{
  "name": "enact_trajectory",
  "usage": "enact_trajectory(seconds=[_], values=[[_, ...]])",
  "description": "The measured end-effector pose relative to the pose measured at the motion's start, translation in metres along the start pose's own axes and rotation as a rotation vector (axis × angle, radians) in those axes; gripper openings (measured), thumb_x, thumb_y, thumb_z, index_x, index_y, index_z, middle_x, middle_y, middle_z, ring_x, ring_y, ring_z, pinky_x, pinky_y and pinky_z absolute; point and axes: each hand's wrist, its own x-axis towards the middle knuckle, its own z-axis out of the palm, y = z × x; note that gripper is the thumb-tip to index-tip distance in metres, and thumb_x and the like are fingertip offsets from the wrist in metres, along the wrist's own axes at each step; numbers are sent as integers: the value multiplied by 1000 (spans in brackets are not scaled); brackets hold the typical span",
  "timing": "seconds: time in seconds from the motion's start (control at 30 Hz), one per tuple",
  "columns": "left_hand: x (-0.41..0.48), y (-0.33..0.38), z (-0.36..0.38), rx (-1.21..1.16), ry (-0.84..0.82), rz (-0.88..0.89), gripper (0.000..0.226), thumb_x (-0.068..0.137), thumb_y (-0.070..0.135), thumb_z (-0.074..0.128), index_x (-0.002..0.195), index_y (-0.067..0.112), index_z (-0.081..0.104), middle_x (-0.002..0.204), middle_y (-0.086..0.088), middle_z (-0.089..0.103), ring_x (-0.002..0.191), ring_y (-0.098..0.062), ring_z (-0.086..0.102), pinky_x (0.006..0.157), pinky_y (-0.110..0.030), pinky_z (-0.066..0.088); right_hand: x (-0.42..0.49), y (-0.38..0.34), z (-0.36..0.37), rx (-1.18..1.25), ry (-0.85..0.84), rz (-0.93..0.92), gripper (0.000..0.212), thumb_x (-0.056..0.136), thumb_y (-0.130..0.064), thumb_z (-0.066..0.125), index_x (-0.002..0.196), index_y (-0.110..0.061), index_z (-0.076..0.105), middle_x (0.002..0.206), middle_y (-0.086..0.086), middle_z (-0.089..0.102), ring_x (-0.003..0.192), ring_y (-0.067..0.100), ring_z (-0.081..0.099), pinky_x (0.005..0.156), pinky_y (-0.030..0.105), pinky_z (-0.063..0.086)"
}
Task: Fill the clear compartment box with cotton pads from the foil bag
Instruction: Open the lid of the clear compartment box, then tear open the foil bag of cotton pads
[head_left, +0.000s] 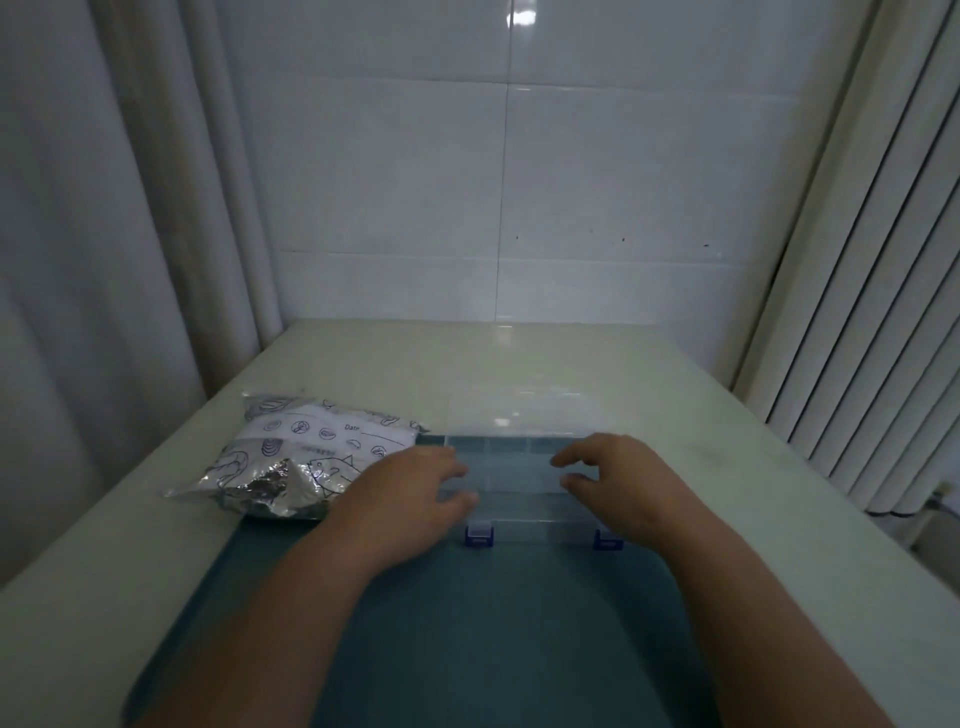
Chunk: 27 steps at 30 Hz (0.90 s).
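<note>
A clear compartment box (524, 483) lies on the far part of a teal mat (493, 623), which covers the near middle of the pale tabletop (727, 441). Its lid (514, 415) is open and lies flat behind it on the tabletop, and two blue latches (479, 535) sit on the near edge of the box. The teal colour of the mat shows through the clear dividers. The left hand (415, 493) rests at the left end of the box with its fingers loosely bent and the thumb apart from them, so its grip is apart. The right hand (618, 483) is over the right part of the box, fingers curved and relaxed; its grip is apart too and holds nothing. The foil bag (306, 457), printed with blue fish and shell drawings, lies flat on the tabletop just left of the box, beside the left hand. Behind the tabletop stands a white tiled wall (519, 182).
</note>
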Motion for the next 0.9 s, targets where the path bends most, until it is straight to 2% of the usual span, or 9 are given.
enact_trajectory(seconds=[0.07,0.3,0.43,0.5,0.57,0.63,0.73,0.8,0.9], values=[[0,2,2,14,-27,-4,48,96,49,47,140,31,49,155,11,34,138,-8,34,109,-24,27,2,1,0,-45,-14,18,29,95,-29,57,123,-34,64,136,-3,56,122,18,51,104,28,37],[-1,9,4,20,-7,37,46,97,49,46,139,30,51,154,11,36,138,-8,35,106,-20,27,4,6,-2,19,26,111,27,92,-25,58,114,-34,71,127,1,64,112,17,60,89,19,39],[4,-8,-4,145,230,-15,51,88,57,41,123,27,63,128,6,62,118,-16,55,99,-32,41,-1,3,-3,-5,35,78,26,93,-30,58,117,-32,68,129,-2,61,113,15,58,93,23,41],[5,-17,-9,320,230,-216,61,81,66,38,125,30,59,135,2,56,127,-21,47,105,-42,35,-5,-3,-4,14,75,32,27,94,-31,58,120,-30,66,129,-4,60,115,14,56,95,21,39],[4,-23,-9,385,78,-404,71,81,72,43,140,33,41,153,-2,34,144,-29,22,112,-57,15,-6,-15,-5,28,93,-19,28,94,-33,57,122,-30,65,131,-6,59,117,13,54,96,20,37],[5,-24,-5,418,-5,-447,75,80,71,47,144,34,32,155,-2,28,147,-31,12,110,-65,7,-2,-32,-3,-14,25,-61,31,96,-33,54,127,-31,61,137,-7,54,123,15,51,103,26,37],[6,-24,-7,443,36,-384,47,82,52,51,125,32,50,132,5,54,135,-22,36,110,-62,17,10,-54,9,-142,-170,-59,43,98,-31,50,141,-32,46,145,-1,48,129,23,48,110,36,37],[6,-24,-9,432,93,-370,29,84,40,51,109,30,60,112,7,62,119,-17,49,109,-56,23,21,-58,17,-211,-197,-47,48,96,-26,51,143,-34,41,142,3,51,126,25,51,108,39,40],[7,-26,-11,441,137,-345,27,87,28,52,107,32,69,109,5,66,112,-18,55,112,-46,25,31,-55,21,-289,-157,10,44,90,-12,54,128,-35,58,132,3,58,117,24,57,103,34,44]])
